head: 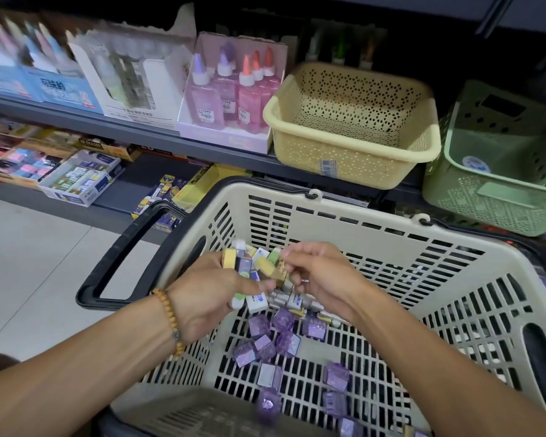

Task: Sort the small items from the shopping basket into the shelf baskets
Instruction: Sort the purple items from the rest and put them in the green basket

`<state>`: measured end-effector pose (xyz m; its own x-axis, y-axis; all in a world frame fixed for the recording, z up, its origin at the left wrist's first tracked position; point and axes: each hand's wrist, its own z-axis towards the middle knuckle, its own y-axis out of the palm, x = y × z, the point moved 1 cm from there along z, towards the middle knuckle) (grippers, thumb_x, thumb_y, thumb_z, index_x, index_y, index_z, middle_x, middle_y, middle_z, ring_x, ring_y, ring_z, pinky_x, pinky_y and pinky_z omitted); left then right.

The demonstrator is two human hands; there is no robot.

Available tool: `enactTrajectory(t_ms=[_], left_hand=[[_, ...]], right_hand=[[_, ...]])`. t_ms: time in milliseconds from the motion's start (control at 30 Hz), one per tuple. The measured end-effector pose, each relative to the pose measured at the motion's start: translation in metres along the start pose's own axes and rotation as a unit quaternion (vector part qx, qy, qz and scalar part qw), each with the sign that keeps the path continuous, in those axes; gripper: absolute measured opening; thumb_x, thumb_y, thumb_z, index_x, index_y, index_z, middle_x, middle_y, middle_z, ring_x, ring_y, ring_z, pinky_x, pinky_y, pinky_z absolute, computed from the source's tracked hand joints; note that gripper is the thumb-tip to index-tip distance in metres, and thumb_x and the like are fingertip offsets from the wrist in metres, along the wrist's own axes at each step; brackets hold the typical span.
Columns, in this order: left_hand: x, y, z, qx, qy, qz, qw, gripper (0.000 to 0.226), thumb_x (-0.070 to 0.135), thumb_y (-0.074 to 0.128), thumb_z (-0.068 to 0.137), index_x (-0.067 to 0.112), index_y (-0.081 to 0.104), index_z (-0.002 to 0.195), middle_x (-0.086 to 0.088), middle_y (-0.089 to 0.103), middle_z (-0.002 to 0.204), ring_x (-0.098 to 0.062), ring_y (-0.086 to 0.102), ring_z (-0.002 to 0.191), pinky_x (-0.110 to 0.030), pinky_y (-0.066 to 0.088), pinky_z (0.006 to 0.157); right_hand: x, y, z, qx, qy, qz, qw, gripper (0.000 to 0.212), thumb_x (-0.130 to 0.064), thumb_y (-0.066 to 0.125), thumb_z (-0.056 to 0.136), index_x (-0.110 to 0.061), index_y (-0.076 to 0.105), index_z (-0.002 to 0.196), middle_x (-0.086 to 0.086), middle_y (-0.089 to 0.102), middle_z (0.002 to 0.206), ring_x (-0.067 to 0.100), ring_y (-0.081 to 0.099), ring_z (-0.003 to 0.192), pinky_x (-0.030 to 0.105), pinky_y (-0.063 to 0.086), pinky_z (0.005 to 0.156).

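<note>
We work over the shopping basket (375, 247) that fills the lower centre of the frame; our left hand (208, 294) is curled round a clutch of small erasers (249, 266), yellow, green and white, held above the basket's far-left corner; our right hand (316, 272), just beside it, pinches at the same bundle with thumb and fingertips, so neither hand is free. More white erasers (293, 299) lie heaped below the hands, and purple packets (271, 339) are scattered across the basket floor toward the bottom of the frame. The cream shelf basket (353, 121) sits at upper centre and the green shelf basket (498, 171) at upper right. We judge the erasers light, firm and slightly grippy, best taken by their long sides; a full handful could spill, so small batches seem wiser; the glossy purple packets may slip.
</note>
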<state>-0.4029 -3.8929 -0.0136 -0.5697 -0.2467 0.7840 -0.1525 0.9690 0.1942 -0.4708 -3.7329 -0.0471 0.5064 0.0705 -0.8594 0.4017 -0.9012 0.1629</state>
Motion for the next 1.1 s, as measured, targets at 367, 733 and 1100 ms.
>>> enactTrajectory(t_ms=[367, 733, 1100], left_hand=[[0.002, 0.003, 0.013, 0.061, -0.005, -0.006, 0.998, 0.026, -0.016, 0.064, 0.077, 0.000, 0.063, 0.098, -0.014, 0.073, 0.093, -0.029, 0.073, 0.085, -0.033, 0.056, 0.059], [0.005, 0.009, 0.017, 0.018, -0.021, 0.006, 1.000, 0.029, -0.005, 0.067, 0.083, -0.009, 0.060, 0.110, -0.021, 0.074, 0.095, -0.031, 0.073, 0.087, -0.036, 0.061, 0.069], [0.006, 0.008, 0.016, 0.033, -0.041, 0.035, 0.998, 0.014, 0.011, 0.067, 0.089, 0.005, 0.063, 0.100, -0.008, 0.073, 0.081, -0.016, 0.068, 0.063, -0.024, 0.055, 0.052]], right_hand=[[0.001, -0.002, -0.008, 0.035, -0.055, -0.120, 0.991, 0.013, -0.014, 0.062, 0.094, -0.018, 0.070, 0.103, 0.003, 0.068, 0.082, 0.012, 0.060, 0.060, 0.024, 0.050, 0.056], [0.000, 0.005, -0.026, -0.049, -0.164, -0.272, 0.947, 0.057, -0.015, 0.090, 0.065, -0.034, 0.060, 0.109, -0.006, 0.052, 0.093, -0.007, 0.050, 0.055, 0.010, 0.045, 0.055], [0.032, -0.014, 0.023, 0.117, -0.055, -0.357, 0.925, 0.035, -0.011, 0.081, 0.076, -0.013, 0.062, 0.106, -0.003, 0.067, 0.069, 0.007, 0.059, 0.058, 0.034, 0.054, 0.063]])
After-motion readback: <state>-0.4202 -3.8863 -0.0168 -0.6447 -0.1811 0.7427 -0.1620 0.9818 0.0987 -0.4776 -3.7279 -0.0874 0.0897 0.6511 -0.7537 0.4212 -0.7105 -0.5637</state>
